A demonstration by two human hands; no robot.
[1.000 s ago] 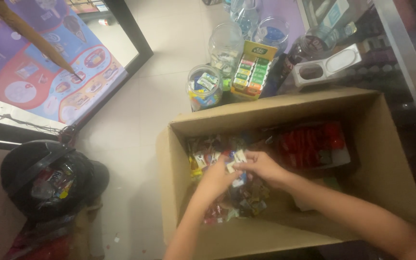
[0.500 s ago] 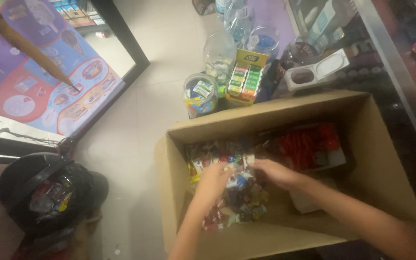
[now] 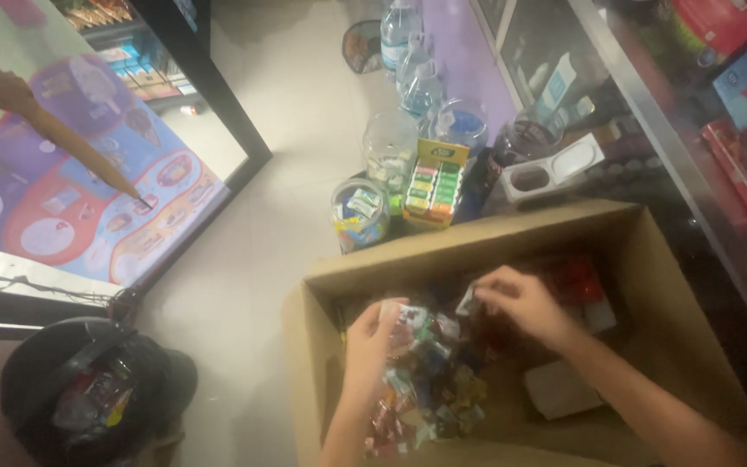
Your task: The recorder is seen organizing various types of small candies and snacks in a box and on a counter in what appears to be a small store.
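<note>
Both my hands reach into an open cardboard box (image 3: 564, 227) on the floor. My left hand (image 3: 372, 339) grips the top of a clear bag of small wrapped sweets (image 3: 425, 380) that lies in the box. My right hand (image 3: 525, 303) pinches a small wrapped piece (image 3: 469, 300) above that bag. A red packet (image 3: 577, 281) lies at the box's back, just behind my right hand. A pale flat packet (image 3: 559, 389) sits under my right forearm.
A clear jar of sweets (image 3: 360, 214), a yellow and green display box (image 3: 432, 183), plastic bottles (image 3: 408, 60) and a white tray (image 3: 555, 169) stand behind the box. A black bin (image 3: 79, 393) is at lower left. A glass-front freezer (image 3: 88, 147) stands left, shelves right.
The view has swung so the box sits lower. My hands, which were close together over the bag, have drawn apart, the right one lifting a small piece.
</note>
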